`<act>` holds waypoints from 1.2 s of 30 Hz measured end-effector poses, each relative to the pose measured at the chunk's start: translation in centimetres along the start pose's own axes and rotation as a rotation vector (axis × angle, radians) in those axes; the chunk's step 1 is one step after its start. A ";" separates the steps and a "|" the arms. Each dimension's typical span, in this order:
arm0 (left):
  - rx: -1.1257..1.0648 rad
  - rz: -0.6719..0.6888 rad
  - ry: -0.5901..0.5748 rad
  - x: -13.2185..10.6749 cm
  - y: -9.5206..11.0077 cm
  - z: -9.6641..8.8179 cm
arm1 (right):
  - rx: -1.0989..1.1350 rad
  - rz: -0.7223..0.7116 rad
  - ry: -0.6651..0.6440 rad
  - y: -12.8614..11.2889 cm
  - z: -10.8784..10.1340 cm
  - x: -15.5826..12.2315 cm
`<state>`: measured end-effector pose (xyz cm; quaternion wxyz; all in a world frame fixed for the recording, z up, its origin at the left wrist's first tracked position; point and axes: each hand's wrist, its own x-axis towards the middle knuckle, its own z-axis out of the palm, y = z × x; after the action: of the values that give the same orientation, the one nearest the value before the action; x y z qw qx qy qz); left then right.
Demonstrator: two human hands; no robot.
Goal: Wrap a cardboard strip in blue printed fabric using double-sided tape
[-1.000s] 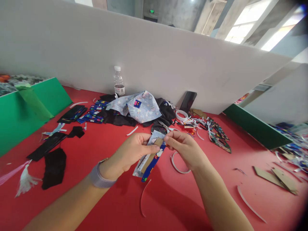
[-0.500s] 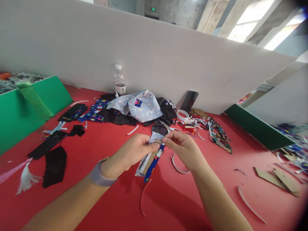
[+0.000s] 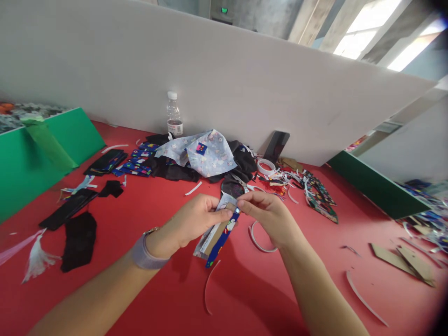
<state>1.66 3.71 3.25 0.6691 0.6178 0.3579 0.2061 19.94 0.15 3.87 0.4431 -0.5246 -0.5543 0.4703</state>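
Fingers [image 3: 224, 215] of left hand [image 3: 191, 224] and right hand [image 3: 271, 215] both pinch top end of a fabric-wrapped cardboard strip [image 3: 219, 233], held tilted above the red table [image 3: 140, 219]. White curved strip [image 3: 257, 240] lies just beside right hand. Fabric pile [image 3: 203, 156] and bottle [image 3: 173, 115] sit well behind.

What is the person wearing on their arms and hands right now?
Both forearms are bare, with no sleeves in view and no gloves. The left hand has a grey band round its wrist, like a watch strap. The right hand and its wrist show nothing worn.
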 end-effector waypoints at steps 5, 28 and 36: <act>-0.045 0.004 -0.010 0.1 0.1 -0.2 | -0.353 -0.240 0.098 -0.3 0.2 -0.5; -0.320 0.002 -0.008 -0.1 0.8 -0.8 | -0.798 -0.727 0.240 0.6 1.8 -1.3; -0.314 0.055 0.075 -0.2 1.1 -1.6 | -0.966 -0.818 0.250 1.5 1.9 -1.0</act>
<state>0.56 4.78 4.42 0.7378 0.5071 0.3288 0.3007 18.41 -0.98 2.12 0.3617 -0.4624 -0.8029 -0.1037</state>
